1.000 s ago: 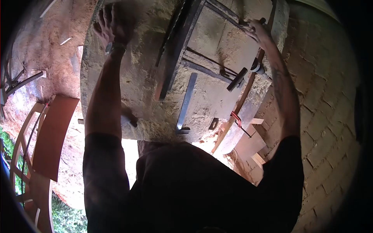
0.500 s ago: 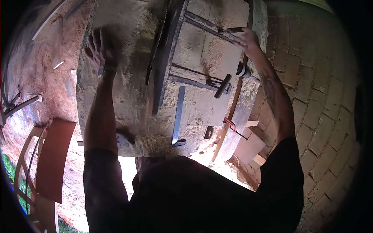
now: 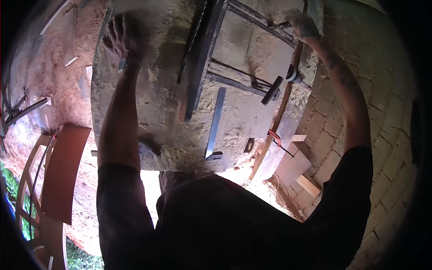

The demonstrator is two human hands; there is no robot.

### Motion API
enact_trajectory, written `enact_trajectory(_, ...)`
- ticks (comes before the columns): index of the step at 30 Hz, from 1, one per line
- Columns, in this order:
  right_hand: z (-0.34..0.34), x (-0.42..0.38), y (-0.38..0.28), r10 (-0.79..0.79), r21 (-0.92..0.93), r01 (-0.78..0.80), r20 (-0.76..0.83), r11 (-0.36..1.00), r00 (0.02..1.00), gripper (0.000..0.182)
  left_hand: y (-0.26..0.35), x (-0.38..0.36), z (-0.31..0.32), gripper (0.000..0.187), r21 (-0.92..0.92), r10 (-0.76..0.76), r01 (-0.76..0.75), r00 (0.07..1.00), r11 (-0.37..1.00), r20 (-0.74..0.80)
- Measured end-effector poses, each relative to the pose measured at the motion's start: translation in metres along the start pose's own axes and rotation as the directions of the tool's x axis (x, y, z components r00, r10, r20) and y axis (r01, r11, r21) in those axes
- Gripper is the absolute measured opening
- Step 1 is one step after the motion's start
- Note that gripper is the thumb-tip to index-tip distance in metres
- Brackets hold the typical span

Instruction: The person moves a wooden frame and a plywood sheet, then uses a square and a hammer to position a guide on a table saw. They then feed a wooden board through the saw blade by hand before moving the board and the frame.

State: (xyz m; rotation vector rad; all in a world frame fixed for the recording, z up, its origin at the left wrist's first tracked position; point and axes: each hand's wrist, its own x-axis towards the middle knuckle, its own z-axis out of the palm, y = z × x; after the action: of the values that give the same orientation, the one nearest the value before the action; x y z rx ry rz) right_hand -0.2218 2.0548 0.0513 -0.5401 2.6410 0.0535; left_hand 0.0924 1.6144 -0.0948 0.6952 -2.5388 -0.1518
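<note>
My left hand rests on the dusty workbench top at the upper left, fingers spread, a watch on the wrist. My right hand is at the bench's upper right, its fingers closed round a dark handle at the end of a metal bar. Nearer me a second bar ends in a dark T-shaped handle. A long dark rail runs between my hands. Right of its lower end lies a square with a metal blade. Sawdust covers much of the top.
A red clamp grips the bench's right edge, near wood offcuts. A dark tool lies at the bench's lower left. A curved reddish panel stands at the left. A block wall or paving fills the right side.
The view has shifted, so the bench sits slightly higher and further right. My right hand has moved up and right and turned about the handle. My left hand stays on the bench top.
</note>
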Motion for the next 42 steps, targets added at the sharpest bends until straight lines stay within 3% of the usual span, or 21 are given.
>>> enact_trajectory(4,-0.004,-0.009,0.028,-0.581,-0.504,0.384,-0.324,0.774,0.747,0.048,0.010,0.004,-0.009,0.064,-0.016,-0.032,0.033,0.999,0.999,0.032)
enact_trajectory(5,0.013,0.004,0.047,-0.113,-0.232,0.024,-0.379,0.972,0.919,0.043,0.011,0.008,-0.010,0.063,-0.028,-0.045,0.046,0.997,0.999,0.056)
enact_trajectory(8,0.006,-0.003,0.015,0.232,0.284,-0.193,-0.110,0.939,0.967,0.040,0.016,0.009,-0.013,0.064,0.032,-0.073,0.071,0.995,0.997,0.064)
enact_trajectory(12,-0.005,-0.014,-0.033,0.373,0.707,-0.551,0.413,0.443,0.831,0.039,0.014,0.008,-0.011,0.064,0.018,-0.042,0.041,0.997,0.999,0.060)
enact_trajectory(13,-0.001,0.001,-0.019,0.334,0.661,-0.525,0.404,0.537,0.851,0.029,0.014,0.006,-0.010,0.064,0.009,-0.036,0.036,0.998,0.999,0.051)
enact_trajectory(15,0.000,0.019,-0.001,-0.067,0.179,0.040,0.142,0.983,0.988,0.024,0.012,0.006,-0.007,0.064,0.012,-0.037,0.037,0.999,0.999,0.023)
enact_trajectory(16,-0.009,0.014,-0.016,-0.315,-0.151,0.331,0.118,0.932,0.942,0.022,0.010,0.004,-0.004,0.064,0.021,-0.036,0.036,0.999,0.999,0.010)
enact_trajectory(17,-0.020,0.002,-0.027,-0.304,-0.275,0.370,0.253,0.888,0.918,0.030,0.009,0.004,-0.001,0.064,0.030,-0.035,0.035,0.999,0.999,-0.004)
enact_trajectory(18,-0.019,0.003,-0.019,-0.555,-0.256,0.565,0.117,0.784,0.823,0.033,0.010,0.007,-0.003,0.064,0.033,-0.041,0.040,0.999,0.999,0.010)
enact_trajectory(20,-0.009,0.000,0.017,-0.892,-0.310,0.837,-0.144,0.451,0.428,0.040,0.016,0.008,-0.010,0.064,0.029,-0.054,0.052,0.997,0.998,0.049)
enact_trajectory(21,-0.003,-0.005,0.023,-0.772,-0.581,0.614,-0.039,0.534,0.634,0.044,0.018,0.007,-0.012,0.063,0.035,-0.055,0.053,0.998,0.998,0.044)
enact_trajectory(24,0.029,-0.015,0.026,-0.180,0.010,0.217,-0.519,0.976,0.835,0.048,0.017,0.009,-0.012,0.061,0.050,-0.055,0.053,0.998,0.997,0.037)
enact_trajectory(25,0.016,-0.017,0.010,0.083,0.456,0.024,-0.213,0.890,0.974,0.053,0.015,0.009,-0.011,0.060,0.047,-0.056,0.054,0.997,0.997,0.048)
enact_trajectory(26,0.003,-0.018,-0.006,0.331,0.698,-0.325,0.132,0.638,0.934,0.060,0.014,0.007,-0.010,0.060,0.044,-0.058,0.055,0.996,0.997,0.063)
enact_trajectory(29,0.005,-0.038,-0.048,0.320,0.867,-0.477,0.416,0.142,0.851,0.072,0.028,0.013,-0.032,0.058,0.008,-0.042,0.041,0.995,0.999,0.095)
enact_trajectory(32,0.019,-0.009,0.003,0.093,0.665,-0.426,0.475,0.613,0.875,0.068,0.020,0.011,-0.020,0.059,-0.010,-0.057,0.058,0.995,0.998,0.087)
enact_trajectory(34,0.014,0.010,0.027,-0.054,0.484,-0.090,0.275,0.870,0.960,0.045,0.019,0.008,-0.015,0.059,0.036,-0.044,0.043,0.998,0.998,0.038)
enact_trajectory(36,0.004,0.043,0.046,-0.579,0.224,0.572,-0.038,0.789,0.814,0.044,0.021,0.008,-0.012,0.059,0.065,-0.030,0.029,1.000,0.997,0.003)
enact_trajectory(37,0.005,0.043,0.052,-0.678,0.015,0.682,-0.094,0.731,0.729,0.044,0.021,0.008,-0.012,0.060,0.071,-0.026,0.026,1.000,0.997,-0.003)
enact_trajectory(40,-0.011,0.002,0.035,-0.711,-0.598,0.488,-0.207,0.636,0.672,0.042,0.019,0.007,-0.012,0.060,0.050,-0.026,0.024,0.999,0.998,0.035)
enact_trajectory(42,0.032,0.027,0.090,-0.253,0.043,0.276,-0.285,0.960,0.925,0.045,0.016,0.009,-0.014,0.061,0.045,-0.037,0.034,0.998,0.998,0.049)
